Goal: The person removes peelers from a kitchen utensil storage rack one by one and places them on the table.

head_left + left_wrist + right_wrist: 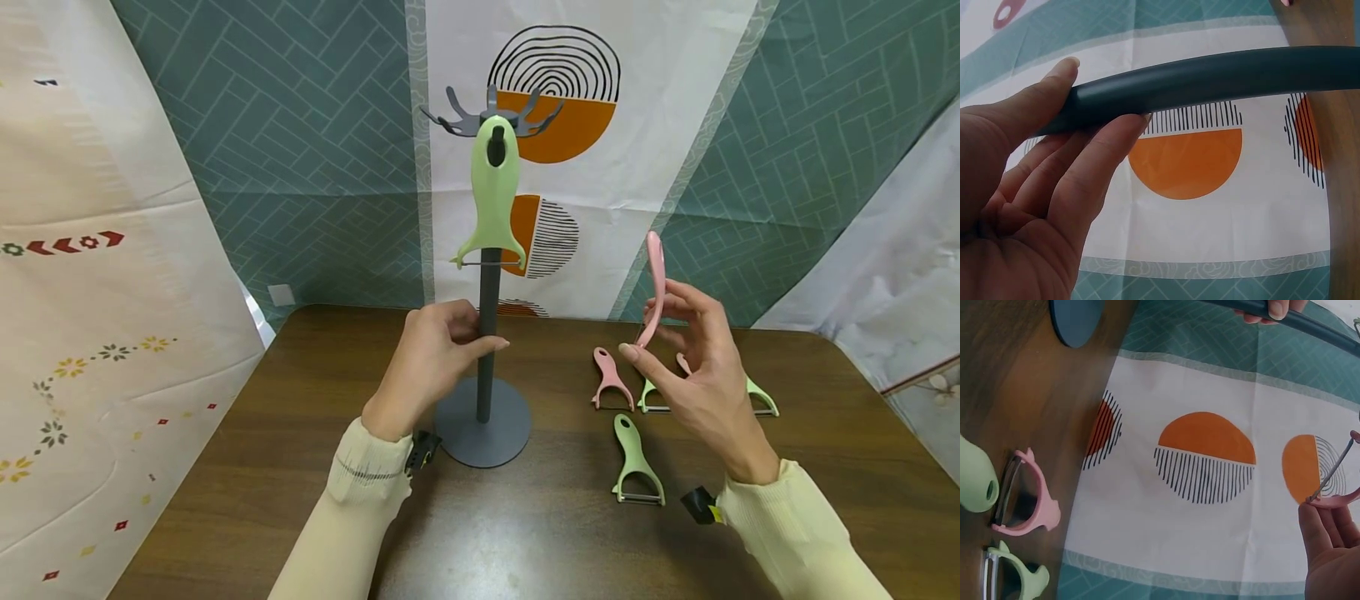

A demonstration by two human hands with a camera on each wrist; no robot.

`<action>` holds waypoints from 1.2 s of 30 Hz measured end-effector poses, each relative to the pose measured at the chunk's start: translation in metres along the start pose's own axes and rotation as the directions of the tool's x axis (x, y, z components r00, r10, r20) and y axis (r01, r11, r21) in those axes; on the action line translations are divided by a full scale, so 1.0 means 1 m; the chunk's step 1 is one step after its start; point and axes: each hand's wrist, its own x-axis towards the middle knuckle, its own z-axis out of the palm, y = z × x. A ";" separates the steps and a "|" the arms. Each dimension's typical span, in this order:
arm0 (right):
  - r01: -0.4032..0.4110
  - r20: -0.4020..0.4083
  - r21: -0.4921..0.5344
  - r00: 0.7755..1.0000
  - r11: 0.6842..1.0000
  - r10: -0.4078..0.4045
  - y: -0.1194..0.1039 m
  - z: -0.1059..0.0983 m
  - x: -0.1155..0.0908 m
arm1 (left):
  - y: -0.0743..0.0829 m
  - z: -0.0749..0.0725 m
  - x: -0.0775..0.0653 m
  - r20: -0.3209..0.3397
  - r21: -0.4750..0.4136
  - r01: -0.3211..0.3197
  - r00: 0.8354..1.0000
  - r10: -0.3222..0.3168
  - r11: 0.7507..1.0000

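My left hand (pixel 431 358) holds the dark pole (pixel 486 387) of an upright hook stand, thumb on one side and fingers on the other. A green Y-shaped peeler (pixel 495 196) hangs by its handle hole from a front hook, blade end down. To the right of the stand, my right hand (pixel 697 367) pinches a pink peeler (pixel 656 279) above the table, its handle pointing up. In the right wrist view the fingertips grip this pink peeler (pixel 1338 500) near its blade end. The stand's round base (pixel 483 437) rests on the table.
On the wooden table (pixel 247 467) lie a pink peeler (pixel 611 375) and a green peeler (pixel 634 454). More peelers lie partly hidden behind my right hand, among them a green one (pixel 761 396). A patterned cloth (pixel 300 167) hangs behind the table.
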 end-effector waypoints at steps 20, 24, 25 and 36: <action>-0.098 -0.012 -0.061 0.995 0.993 0.097 0.012 -0.014 -0.021 | 0.001 0.000 0.000 0.000 0.015 -0.007 1.000 0.007 1.000; -0.095 -0.023 -0.086 0.995 0.992 0.094 0.015 -0.017 -0.025 | 0.001 0.000 0.000 -0.001 0.013 -0.011 1.000 0.011 1.000; -0.091 -0.025 -0.104 0.996 0.990 0.088 0.016 -0.018 -0.026 | 0.000 0.000 0.000 0.000 0.012 -0.013 1.000 0.013 1.000; -0.100 -0.034 -0.200 0.995 0.975 0.095 0.025 -0.025 -0.035 | 0.001 -0.001 -0.001 0.001 0.020 -0.018 1.000 0.018 1.000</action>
